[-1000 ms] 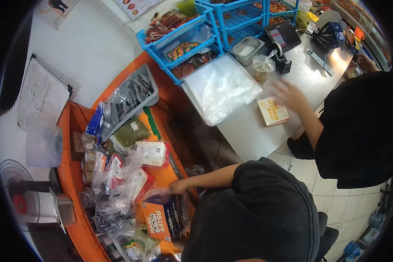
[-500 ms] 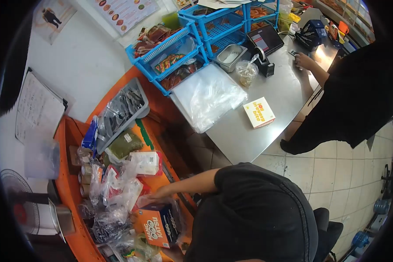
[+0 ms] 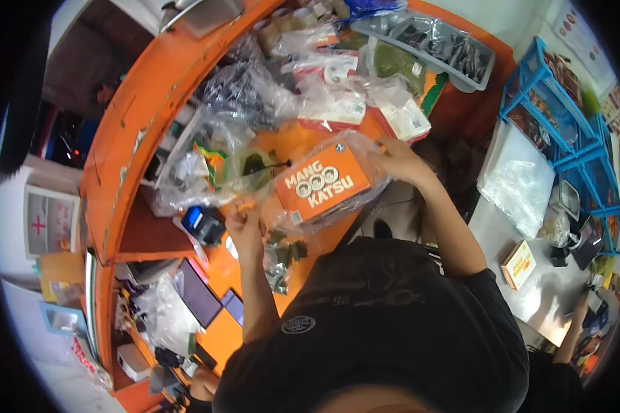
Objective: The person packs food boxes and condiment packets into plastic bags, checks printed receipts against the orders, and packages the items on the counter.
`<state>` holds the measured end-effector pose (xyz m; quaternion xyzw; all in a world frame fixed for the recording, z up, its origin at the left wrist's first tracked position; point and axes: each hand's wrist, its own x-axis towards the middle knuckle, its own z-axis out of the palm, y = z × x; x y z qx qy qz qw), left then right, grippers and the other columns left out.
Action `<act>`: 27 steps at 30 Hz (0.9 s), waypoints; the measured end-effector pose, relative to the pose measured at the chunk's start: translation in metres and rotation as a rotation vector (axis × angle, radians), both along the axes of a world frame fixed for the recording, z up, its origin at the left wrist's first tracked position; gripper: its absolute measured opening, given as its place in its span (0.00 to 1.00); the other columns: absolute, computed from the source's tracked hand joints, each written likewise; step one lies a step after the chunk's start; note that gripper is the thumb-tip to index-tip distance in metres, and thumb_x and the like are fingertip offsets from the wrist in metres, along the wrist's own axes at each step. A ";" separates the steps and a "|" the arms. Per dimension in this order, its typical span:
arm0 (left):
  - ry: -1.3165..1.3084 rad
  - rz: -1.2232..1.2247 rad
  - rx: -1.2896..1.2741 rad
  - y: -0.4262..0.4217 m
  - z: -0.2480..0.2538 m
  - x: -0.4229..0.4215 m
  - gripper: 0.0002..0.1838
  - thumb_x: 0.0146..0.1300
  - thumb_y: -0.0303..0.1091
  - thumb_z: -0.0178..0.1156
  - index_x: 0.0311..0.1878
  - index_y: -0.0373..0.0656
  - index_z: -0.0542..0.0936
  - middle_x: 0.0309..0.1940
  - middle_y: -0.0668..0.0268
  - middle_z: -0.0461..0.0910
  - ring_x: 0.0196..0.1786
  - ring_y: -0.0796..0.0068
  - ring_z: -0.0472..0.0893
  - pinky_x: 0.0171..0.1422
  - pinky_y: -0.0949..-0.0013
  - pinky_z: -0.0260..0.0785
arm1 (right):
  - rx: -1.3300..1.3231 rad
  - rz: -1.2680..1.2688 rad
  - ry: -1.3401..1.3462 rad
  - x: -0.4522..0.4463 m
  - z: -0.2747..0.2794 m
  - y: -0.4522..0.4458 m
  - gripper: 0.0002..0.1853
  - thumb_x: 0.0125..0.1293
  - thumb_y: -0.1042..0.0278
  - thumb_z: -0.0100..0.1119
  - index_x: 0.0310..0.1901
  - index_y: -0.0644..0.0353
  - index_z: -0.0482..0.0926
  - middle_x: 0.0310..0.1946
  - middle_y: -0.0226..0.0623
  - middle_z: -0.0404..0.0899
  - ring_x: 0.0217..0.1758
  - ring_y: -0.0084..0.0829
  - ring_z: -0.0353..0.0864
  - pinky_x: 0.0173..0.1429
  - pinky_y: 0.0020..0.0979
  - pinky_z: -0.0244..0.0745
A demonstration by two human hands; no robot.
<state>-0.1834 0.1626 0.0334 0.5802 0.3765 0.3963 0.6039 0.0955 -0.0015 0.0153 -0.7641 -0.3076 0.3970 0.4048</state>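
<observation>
An orange food box [image 3: 324, 182] with "Mang Katsu" lettering is inside a clear plastic bag [image 3: 258, 184] in front of my chest. My left hand [image 3: 244, 220] is closed in a pinch on the bag's left end, apart from the box. On the other side, my right hand [image 3: 398, 162] grips the bag by the box's right end; its fingertips are partly hidden. The box lies tilted, printed face up, over an orange counter [image 3: 238, 279].
Beyond the box are several bagged white-and-red boxes [image 3: 332, 109] and a grey tray [image 3: 472, 84] of wrapped cutlery. A steel table [image 3: 486, 227] at right carries a "Mang" box [image 3: 518, 265] and plastic bags [image 3: 520, 186]. Another person's hand [image 3: 580, 310] is at far right.
My view has swung round, bringing more of the left counter into sight. The bagged box is now held up between both hands, with my left hand visible on the bag.
</observation>
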 end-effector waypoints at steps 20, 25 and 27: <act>-0.136 -0.009 0.416 0.078 -0.023 -0.043 0.13 0.59 0.32 0.45 0.39 0.35 0.77 0.26 0.66 0.73 0.29 0.77 0.71 0.39 0.72 0.64 | -0.335 -1.111 -0.952 0.034 -0.036 -0.341 0.21 0.55 0.57 0.64 0.44 0.65 0.76 0.41 0.45 0.78 0.44 0.40 0.77 0.48 0.36 0.72; 0.814 -0.083 1.457 0.085 -0.267 -0.050 0.12 0.57 0.38 0.50 0.32 0.39 0.77 0.28 0.59 0.77 0.30 0.62 0.75 0.40 0.59 0.69 | -0.768 -1.171 -0.614 0.006 -0.051 -0.474 0.26 0.57 0.53 0.59 0.49 0.66 0.74 0.49 0.54 0.74 0.54 0.49 0.73 0.57 0.39 0.68; 1.069 -0.289 0.871 0.042 -0.269 -0.039 0.12 0.57 0.37 0.50 0.32 0.39 0.77 0.27 0.59 0.77 0.30 0.63 0.75 0.39 0.60 0.69 | -0.427 -1.117 -0.682 -0.011 -0.013 -0.475 0.24 0.58 0.54 0.59 0.50 0.64 0.75 0.49 0.51 0.74 0.49 0.46 0.76 0.53 0.38 0.71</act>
